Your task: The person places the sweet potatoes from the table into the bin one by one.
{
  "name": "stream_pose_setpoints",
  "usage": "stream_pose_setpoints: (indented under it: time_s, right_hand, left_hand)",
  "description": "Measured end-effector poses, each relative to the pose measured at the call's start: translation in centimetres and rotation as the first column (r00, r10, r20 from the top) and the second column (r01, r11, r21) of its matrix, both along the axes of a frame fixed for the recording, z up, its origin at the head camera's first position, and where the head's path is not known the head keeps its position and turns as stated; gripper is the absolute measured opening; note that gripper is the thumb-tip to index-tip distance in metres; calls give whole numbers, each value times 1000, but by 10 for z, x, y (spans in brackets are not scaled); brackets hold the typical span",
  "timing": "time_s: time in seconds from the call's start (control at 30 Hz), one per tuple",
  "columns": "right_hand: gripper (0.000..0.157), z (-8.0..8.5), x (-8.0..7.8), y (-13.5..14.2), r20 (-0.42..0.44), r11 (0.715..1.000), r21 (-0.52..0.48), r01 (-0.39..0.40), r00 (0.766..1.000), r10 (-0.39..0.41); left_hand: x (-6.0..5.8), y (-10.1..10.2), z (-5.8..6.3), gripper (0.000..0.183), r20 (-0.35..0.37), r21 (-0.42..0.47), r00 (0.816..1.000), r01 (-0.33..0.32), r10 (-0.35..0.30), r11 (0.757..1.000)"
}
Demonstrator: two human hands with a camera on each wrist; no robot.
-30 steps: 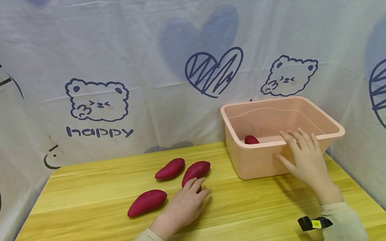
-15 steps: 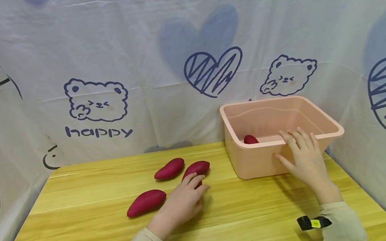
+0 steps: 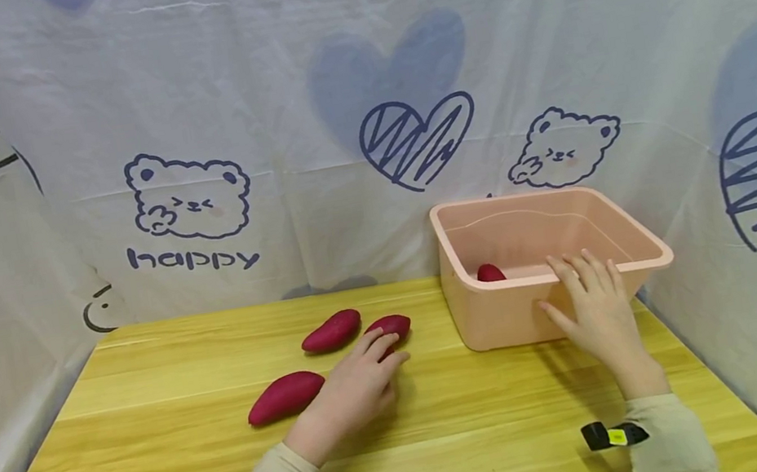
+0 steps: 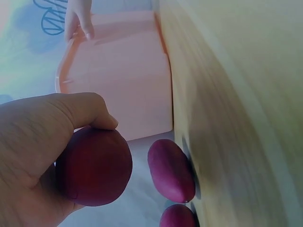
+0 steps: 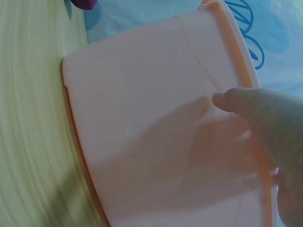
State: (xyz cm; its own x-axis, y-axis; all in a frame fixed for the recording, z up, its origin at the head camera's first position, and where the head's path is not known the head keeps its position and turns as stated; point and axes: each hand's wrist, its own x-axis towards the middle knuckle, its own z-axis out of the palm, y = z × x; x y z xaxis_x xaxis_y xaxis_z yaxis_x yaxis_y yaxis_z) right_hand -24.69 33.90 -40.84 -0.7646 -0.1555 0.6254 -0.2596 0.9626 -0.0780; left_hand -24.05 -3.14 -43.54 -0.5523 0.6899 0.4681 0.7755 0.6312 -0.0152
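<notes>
My left hand [image 3: 348, 397] holds a dark red sweet potato [image 4: 94, 165], its thumb and fingers curled round it; in the head view that hand mostly hides it. Just beyond lie two more on the table, a right-hand sweet potato [image 3: 390, 326] partly behind my fingers and a far sweet potato [image 3: 332, 332]. Left of the hand rests another sweet potato [image 3: 287, 396]. My right hand [image 3: 603, 316] grips the near rim of a pink plastic bin [image 3: 503, 319], fingers over the edge and thumb against the outer wall. Inside the bin, one sweet potato [image 3: 490, 273] shows.
The wooden table [image 3: 125, 466] carries everything. A white cloth [image 3: 294, 76] printed with hearts and bears hangs behind it and along both sides. The bin stands at the back right, close to the cloth. Black straps with small devices circle both sleeves.
My left hand has shifted slightly up and left in the head view, covering more of the right-hand sweet potato. The right hand and the bin stay in place.
</notes>
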Motion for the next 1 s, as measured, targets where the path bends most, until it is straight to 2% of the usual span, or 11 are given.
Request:
stream_pose_setpoints:
  time_s: [0.13,0.37,1.0]
  right_hand:
    - [71,0,0,0,4,1000,1,0,1000,0]
    - [71,-1,0,0,8,1000,3,3,1000,-3]
    - [72,0,0,0,-6,1000,-1,-3,1000,3]
  left_hand:
    - [-2,1,2,34,-32,14,999,5,-5,1000]
    - [-5,3,8,33,1,1,1000,-20,20,1000]
    - [-18,14,36,32,-25,9,1000,-14,15,1000]
